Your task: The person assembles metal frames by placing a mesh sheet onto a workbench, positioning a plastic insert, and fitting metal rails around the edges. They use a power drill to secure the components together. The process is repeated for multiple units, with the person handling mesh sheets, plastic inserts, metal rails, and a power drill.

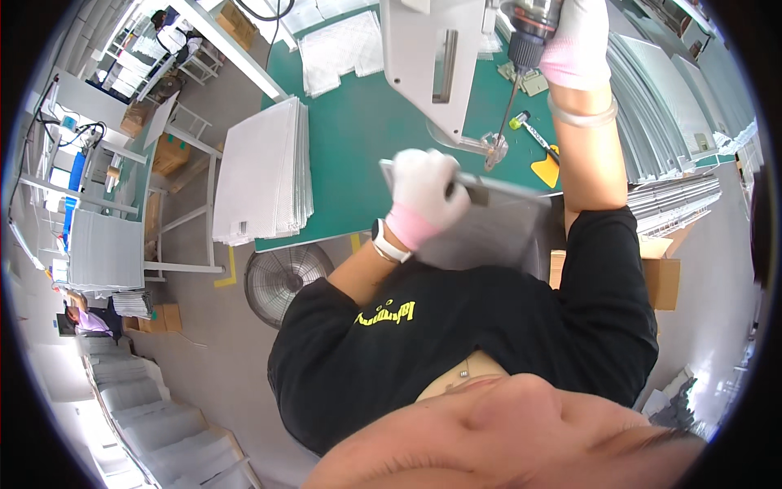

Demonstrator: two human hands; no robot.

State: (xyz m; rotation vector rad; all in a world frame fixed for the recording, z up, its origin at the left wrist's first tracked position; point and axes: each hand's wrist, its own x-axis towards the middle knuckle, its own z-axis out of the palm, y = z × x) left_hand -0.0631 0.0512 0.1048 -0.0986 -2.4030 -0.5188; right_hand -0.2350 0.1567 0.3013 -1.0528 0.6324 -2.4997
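Observation:
My left hand (428, 191), in a white glove with a pink cuff, is closed on the edge of a flat grey panel (497, 232). The panel is blurred and tilts over the near edge of the table. My right hand (580, 49), gloved the same way, grips an electric screwdriver (529, 41) at the top of the view. Its long thin bit points down toward a clear plastic guide (494, 151) on the front of a pale grey machine (432, 65). Whether the bit touches a screw cannot be made out.
A green-topped table (350, 147) carries a stack of white panels (265, 171) at left and white sheets (342, 53) at the back. A yellow scraper-like tool (546, 169) lies at right, near many stacked panels (652, 106). A floor fan (287, 281) stands below.

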